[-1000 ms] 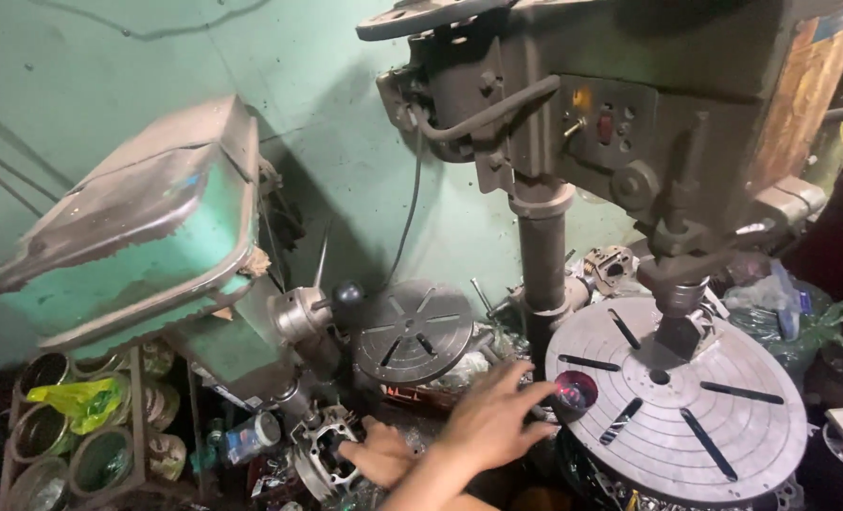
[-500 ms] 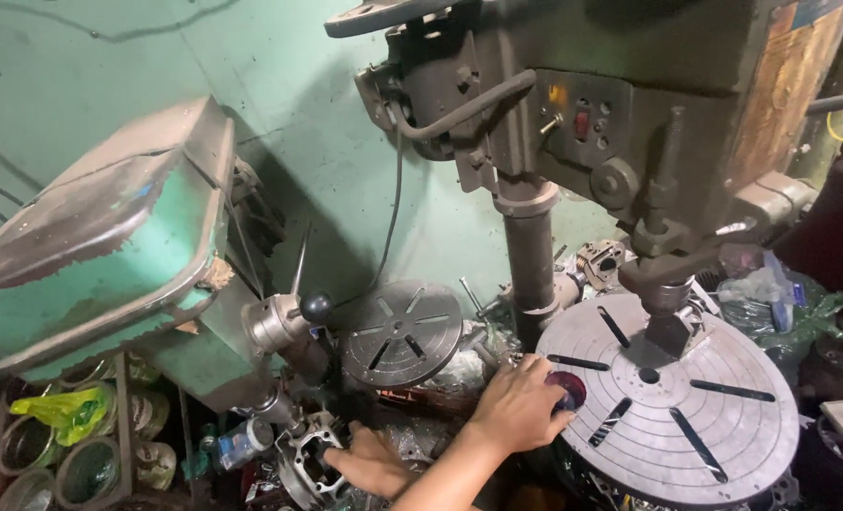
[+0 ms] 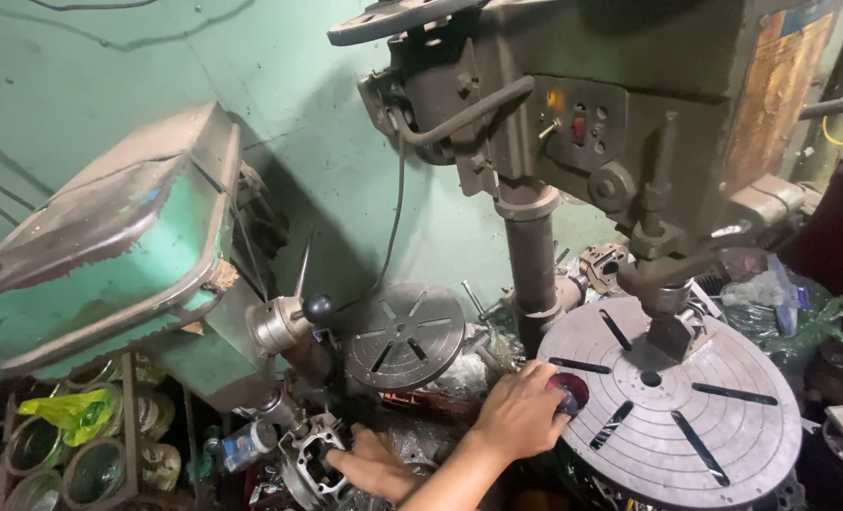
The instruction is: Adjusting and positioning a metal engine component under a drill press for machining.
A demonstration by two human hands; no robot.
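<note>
Grey slotted table (image 3: 724, 426): right hand (image 3: 521, 412) grips red knob (image 3: 570, 391); left hand (image 3: 374, 464) lies spread.

right hand (image 3: 525, 414) | palm down, fingers curled loosely, knuckles aimed at about 2 o'clock, forearm running back to 7 o'clock || left hand (image 3: 374, 464) | lower, at 8 o'clock of the right one, fingers spread flat, pointing to 10 o'clock

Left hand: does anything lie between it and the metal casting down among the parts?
Nothing visible does. The left hand already rests against the casting, fingers at its rim. The right hand is apart, on a dark red disc at the round table edge.
</note>
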